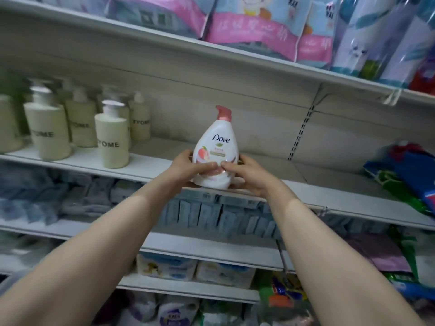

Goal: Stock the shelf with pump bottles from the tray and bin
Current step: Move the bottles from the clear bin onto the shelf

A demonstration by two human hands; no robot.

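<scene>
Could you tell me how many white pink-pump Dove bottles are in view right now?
1. The Dove bottle is at the front edge of the middle shelf, held between the left hand and right hand. None elsewhere in view.

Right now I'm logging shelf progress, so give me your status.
Left hand and right hand grip white teardrop Dove pump bottle with pink pump, upright at white shelf front edge. Shelf space behind bare; cream pump bottles stand left.
</scene>
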